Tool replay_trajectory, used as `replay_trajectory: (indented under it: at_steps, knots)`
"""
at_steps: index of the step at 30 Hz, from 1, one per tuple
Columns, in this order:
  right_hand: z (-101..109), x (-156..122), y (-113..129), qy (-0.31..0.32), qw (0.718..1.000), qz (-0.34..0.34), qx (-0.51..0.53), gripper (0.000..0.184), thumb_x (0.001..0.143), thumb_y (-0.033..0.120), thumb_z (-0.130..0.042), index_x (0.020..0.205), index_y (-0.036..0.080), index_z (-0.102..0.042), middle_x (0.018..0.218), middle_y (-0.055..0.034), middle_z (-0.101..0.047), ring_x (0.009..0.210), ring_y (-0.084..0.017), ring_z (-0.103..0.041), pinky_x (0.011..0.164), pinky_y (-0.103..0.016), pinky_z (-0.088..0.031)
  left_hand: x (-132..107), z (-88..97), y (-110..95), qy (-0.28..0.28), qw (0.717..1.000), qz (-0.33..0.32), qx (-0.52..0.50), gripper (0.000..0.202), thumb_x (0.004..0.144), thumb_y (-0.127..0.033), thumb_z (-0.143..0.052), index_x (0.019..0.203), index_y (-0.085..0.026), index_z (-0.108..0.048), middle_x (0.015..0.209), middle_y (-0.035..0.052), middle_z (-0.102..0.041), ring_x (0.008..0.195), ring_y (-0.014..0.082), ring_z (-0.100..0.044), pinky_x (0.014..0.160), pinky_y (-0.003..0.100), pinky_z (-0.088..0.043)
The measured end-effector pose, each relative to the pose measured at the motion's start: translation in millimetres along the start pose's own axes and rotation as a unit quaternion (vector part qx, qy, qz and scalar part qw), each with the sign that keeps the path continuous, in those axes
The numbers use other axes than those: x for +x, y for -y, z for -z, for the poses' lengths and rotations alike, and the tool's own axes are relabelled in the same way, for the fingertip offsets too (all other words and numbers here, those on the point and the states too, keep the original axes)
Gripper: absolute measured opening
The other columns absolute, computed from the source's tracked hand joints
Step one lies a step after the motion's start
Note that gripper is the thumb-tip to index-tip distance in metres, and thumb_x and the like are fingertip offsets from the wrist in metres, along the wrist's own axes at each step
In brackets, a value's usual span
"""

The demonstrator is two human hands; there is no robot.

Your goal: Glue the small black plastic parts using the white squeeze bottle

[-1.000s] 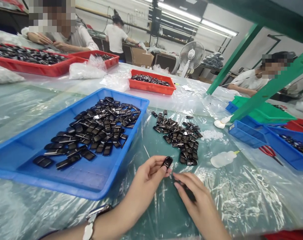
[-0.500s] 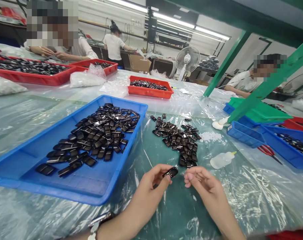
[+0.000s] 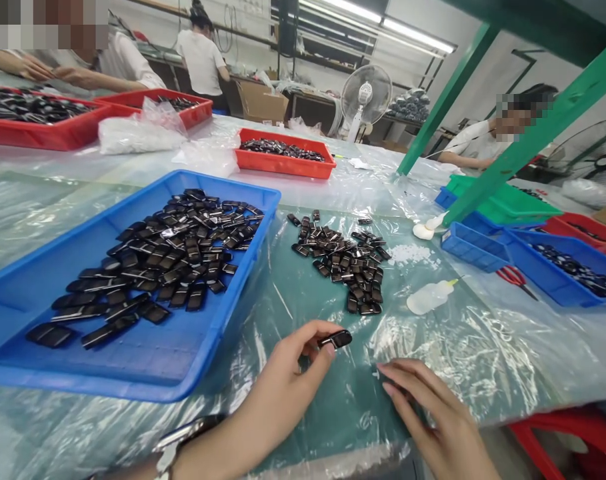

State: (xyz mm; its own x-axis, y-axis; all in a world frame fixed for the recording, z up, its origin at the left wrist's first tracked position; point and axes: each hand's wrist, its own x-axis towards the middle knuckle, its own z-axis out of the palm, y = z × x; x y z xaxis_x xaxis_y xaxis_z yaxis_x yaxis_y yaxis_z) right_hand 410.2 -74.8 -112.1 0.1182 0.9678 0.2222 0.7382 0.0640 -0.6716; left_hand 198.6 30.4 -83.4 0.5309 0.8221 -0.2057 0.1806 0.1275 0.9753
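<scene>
My left hand (image 3: 283, 387) pinches a small black glossy part (image 3: 335, 339) between thumb and fingertips, just above the plastic-covered table. My right hand (image 3: 433, 413) lies to its right with fingers stretched flat on the plastic sheet, holding nothing I can see. A loose pile of the same black parts (image 3: 347, 263) sits on the table just beyond both hands. A blue tray (image 3: 133, 360) with many more black parts stands at the left, close to my left hand. A watch is on my left wrist.
A small white squeeze bottle (image 3: 429, 297) lies right of the pile. Blue bins (image 3: 533, 267), red scissors (image 3: 515, 277) and a green tray stand at right. Red trays (image 3: 283, 163) and plastic bags lie further back. Other people sit around the table; a fan stands behind.
My right hand dropped from near the black part down to the table and spread flat. My left hand still holds the part. The view shifted downward slightly.
</scene>
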Motion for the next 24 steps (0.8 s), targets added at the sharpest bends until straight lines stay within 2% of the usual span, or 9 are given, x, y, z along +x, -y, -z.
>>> replay_trajectory:
  at_steps: [4, 7, 9, 13, 16, 19, 24]
  knots:
    - [-6, 18, -5, 0.081, 0.994, 0.004, 0.068, 0.018, 0.098, 0.031, -0.054, 0.097, 0.030, -0.072, 0.107, -0.0084, -0.066, 0.098, -0.028, -0.065, 0.079, -0.041, -0.053, -1, -1.3, -2, 0.010, 1.000, -0.021, 0.011, 0.026, 0.098, -0.037, -0.049, 0.110, -0.023, -0.066, 0.109, 0.0083, -0.068, 0.102, 0.0270, -0.060, 0.090, 0.041, -0.043]
    - [-5, 27, -7, 0.088, 0.988, -0.012, 0.126, 0.014, 0.096, 0.031, -0.058, 0.092, 0.029, -0.071, 0.100, -0.0079, -0.064, 0.093, -0.026, -0.064, 0.074, -0.036, -0.051, -2, -1.7, -2, 0.016, 1.000, -0.013, 0.017, 0.026, 0.098, -0.037, -0.049, 0.111, -0.024, -0.067, 0.108, 0.0082, -0.068, 0.101, 0.0275, -0.060, 0.088, 0.041, -0.044]
    - [-3, 29, -5, 0.081, 0.978, -0.038, 0.188, 0.014, 0.097, 0.034, -0.058, 0.091, 0.030, -0.069, 0.096, -0.0055, -0.062, 0.085, -0.021, -0.063, 0.069, -0.031, -0.050, -3, -2.3, -1, 0.022, 1.000, -0.013, 0.015, 0.026, 0.098, -0.037, -0.050, 0.113, -0.024, -0.067, 0.110, 0.0079, -0.068, 0.103, 0.0275, -0.060, 0.089, 0.041, -0.044]
    - [-6, 32, 10, 0.088, 0.930, -0.108, 0.341, 0.015, 0.095, 0.043, -0.063, 0.090, 0.030, -0.069, 0.086, 0.0009, -0.061, 0.064, -0.010, -0.057, 0.064, -0.024, -0.049, -6, -3.7, 0, 0.053, 0.998, -0.025, 0.026, 0.024, 0.099, -0.035, -0.051, 0.112, -0.025, -0.069, 0.102, 0.0055, -0.070, 0.098, 0.0260, -0.061, 0.087, 0.038, -0.043]
    - [-9, 36, 22, 0.108, 0.884, -0.151, 0.429, 0.018, 0.092, 0.046, -0.067, 0.088, 0.029, -0.071, 0.077, 0.0019, -0.061, 0.063, -0.010, -0.056, 0.063, -0.023, -0.048, -7, -4.0, 0, 0.075, 0.996, -0.037, 0.035, 0.025, 0.100, -0.033, -0.051, 0.112, -0.028, -0.072, 0.100, 0.0034, -0.072, 0.096, 0.0245, -0.062, 0.084, 0.036, -0.043]
    - [-9, 38, 25, 0.126, 0.851, -0.176, 0.478, 0.017, 0.091, 0.043, -0.070, 0.087, 0.027, -0.072, 0.073, 0.0021, -0.059, 0.062, -0.009, -0.052, 0.061, -0.021, -0.045, -8, -3.3, -1, 0.075, 0.996, -0.041, 0.038, 0.026, 0.101, -0.034, -0.051, 0.116, -0.030, -0.071, 0.106, 0.0037, -0.072, 0.099, 0.0244, -0.063, 0.083, 0.035, -0.044]
    - [-6, 35, 19, 0.164, 0.817, -0.185, 0.521, 0.015, 0.091, 0.040, -0.071, 0.085, 0.026, -0.072, 0.072, 0.0025, -0.055, 0.060, -0.009, -0.049, 0.060, -0.022, -0.042, -11, -2.3, -5, 0.089, 0.994, -0.038, 0.051, 0.029, 0.101, -0.035, -0.051, 0.123, -0.031, -0.069, 0.104, 0.0039, -0.073, 0.093, 0.0239, -0.064, 0.075, 0.032, -0.044]
